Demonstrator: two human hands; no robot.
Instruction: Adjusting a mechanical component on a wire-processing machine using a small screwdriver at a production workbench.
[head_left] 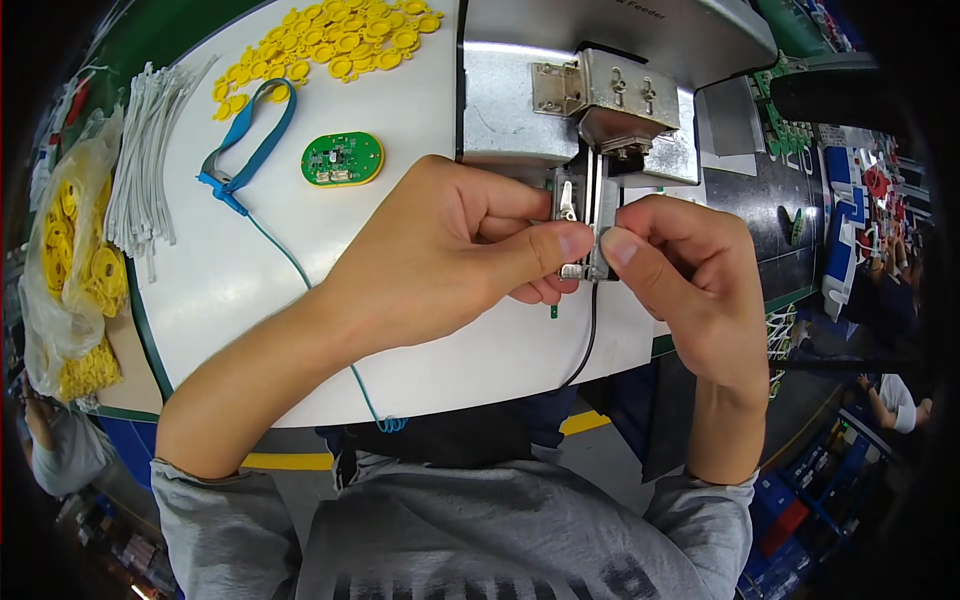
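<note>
My left hand (455, 245) reaches to the metal rail (594, 195) at the front of a grey screw feeder (520, 100). Its fingers are curled and the thumb presses against the rail's end block (568, 205). A small green piece (554, 312) shows below these fingers; most of it is hidden. On the other side of the rail, my right hand (695, 280) is closed, thumb and forefinger pinched close against the block. Whatever lies between those fingertips cannot be made out. Left of the hands, a green circuit board (342, 160) with a yellow rim lies on the white table.
Yellow plastic parts (345, 40) are heaped at the back. A blue wrist strap (235, 150) trails a cord under my left forearm. White cable ties (150, 150) and a clear bag (70, 250) of yellow parts lie at left. A black cable (588, 345) hangs below the rail.
</note>
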